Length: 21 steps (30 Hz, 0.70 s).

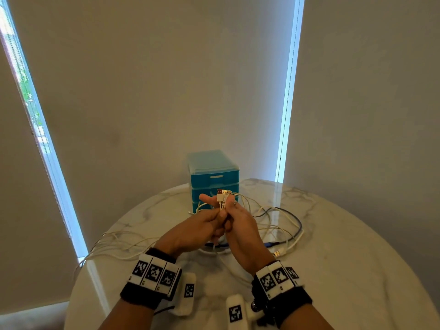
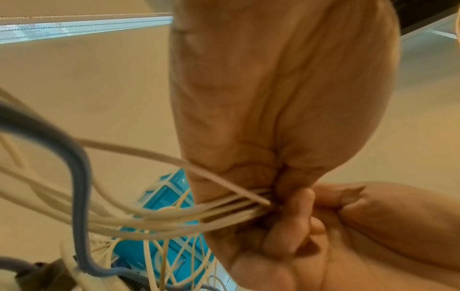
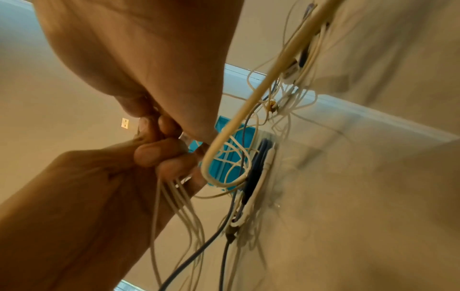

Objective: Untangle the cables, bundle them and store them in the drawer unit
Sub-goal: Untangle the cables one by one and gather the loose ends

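Note:
Both hands meet above the middle of the table. My left hand (image 1: 209,210) and right hand (image 1: 232,211) together grip several white cables (image 1: 222,203) just below their USB plugs (image 1: 222,192), which stick up side by side. In the left wrist view the white cables (image 2: 224,208) fan out leftward from the left hand (image 2: 286,206). In the right wrist view the strands (image 3: 174,195) hang down from the right hand (image 3: 169,126). A dark blue cable (image 1: 294,221) loops through the loose tangle on the table. The teal drawer unit (image 1: 212,172) stands behind the hands, its drawers closed.
The round marble table (image 1: 345,246) holds trailing white cables at the left (image 1: 119,244) and a loose USB plug (image 1: 277,253) at the right. Two white tagged blocks (image 1: 188,294) (image 1: 235,313) lie near the front edge. Blinds cover the windows behind.

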### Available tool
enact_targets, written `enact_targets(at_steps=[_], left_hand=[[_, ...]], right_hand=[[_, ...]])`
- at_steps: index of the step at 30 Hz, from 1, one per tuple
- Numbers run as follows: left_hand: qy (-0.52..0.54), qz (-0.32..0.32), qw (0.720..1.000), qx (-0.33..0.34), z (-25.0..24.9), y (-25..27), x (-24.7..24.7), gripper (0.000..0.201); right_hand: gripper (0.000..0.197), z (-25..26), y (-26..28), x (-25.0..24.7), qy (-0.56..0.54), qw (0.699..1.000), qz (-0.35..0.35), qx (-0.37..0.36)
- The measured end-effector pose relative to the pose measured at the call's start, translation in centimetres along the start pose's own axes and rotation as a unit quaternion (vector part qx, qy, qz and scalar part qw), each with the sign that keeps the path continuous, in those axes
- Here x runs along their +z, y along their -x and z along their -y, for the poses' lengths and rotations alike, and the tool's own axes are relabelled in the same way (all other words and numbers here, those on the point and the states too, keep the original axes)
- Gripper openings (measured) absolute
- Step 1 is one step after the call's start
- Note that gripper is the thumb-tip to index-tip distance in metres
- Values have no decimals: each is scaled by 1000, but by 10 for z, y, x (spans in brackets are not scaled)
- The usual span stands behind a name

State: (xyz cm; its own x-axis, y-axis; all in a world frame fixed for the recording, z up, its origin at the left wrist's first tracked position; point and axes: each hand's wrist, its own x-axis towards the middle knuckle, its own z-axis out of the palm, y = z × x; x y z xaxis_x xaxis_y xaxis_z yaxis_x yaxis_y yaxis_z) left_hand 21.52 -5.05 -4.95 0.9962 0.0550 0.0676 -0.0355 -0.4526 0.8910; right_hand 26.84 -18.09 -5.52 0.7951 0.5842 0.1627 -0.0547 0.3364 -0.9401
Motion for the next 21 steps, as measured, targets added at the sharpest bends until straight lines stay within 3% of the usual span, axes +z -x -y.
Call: enact_targets(at_steps=[2, 7, 11, 16, 19, 21], left_hand=[[25, 20, 999, -14, -3, 2, 1, 42], [-123, -1, 992, 10, -1, 1, -5, 48], [-151, 5, 988, -8, -13, 13, -27, 55], [-344, 80, 933, -72, -28, 25, -102, 71], [-316, 25, 947, -61, -28, 43, -151, 88], [-349, -43, 934, -62, -30, 46, -168, 98]], right_hand=[[51, -1, 0, -2, -26, 1000, 10, 2], [43, 1, -5, -4, -55, 998, -24, -15], [37, 12, -6, -18, -164, 985, -36, -29], [29, 29, -10, -31, -297, 953, -35, -43], [19, 39, -7, -27, -289, 955, -11, -64], [22, 42, -3, -10, -255, 964, 12, -76]])
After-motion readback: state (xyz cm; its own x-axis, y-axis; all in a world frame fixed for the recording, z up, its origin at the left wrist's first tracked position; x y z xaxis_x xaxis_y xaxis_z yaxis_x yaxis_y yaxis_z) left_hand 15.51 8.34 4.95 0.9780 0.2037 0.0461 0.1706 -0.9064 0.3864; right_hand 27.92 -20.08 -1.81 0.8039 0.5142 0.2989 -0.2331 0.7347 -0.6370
